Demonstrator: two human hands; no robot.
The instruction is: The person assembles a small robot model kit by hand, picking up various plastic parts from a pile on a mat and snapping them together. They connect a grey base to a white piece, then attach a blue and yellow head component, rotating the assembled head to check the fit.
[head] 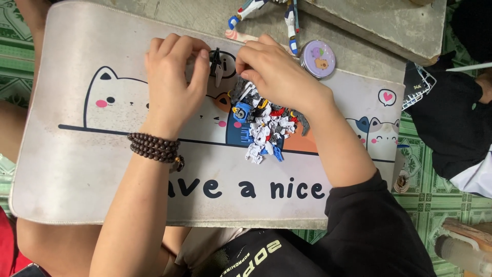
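My left hand point(171, 84) and my right hand point(274, 72) meet over a white desk mat point(72, 169) printed with cartoon cats. A small dark model part point(217, 64) sits between the fingertips of both hands, and each hand pinches one side of it. A heap of small white, blue, red and grey model pieces point(264, 125) lies on the mat just below my right hand. A dark bead bracelet point(154, 146) circles my left wrist.
A partly built white and blue robot figure point(287, 15) lies at the mat's far edge beside a round lilac tin point(318, 58). A stone slab point(379, 23) lies at top right. Another person in dark clothes point(451, 118) sits at the right. Green patterned floor surrounds the mat.
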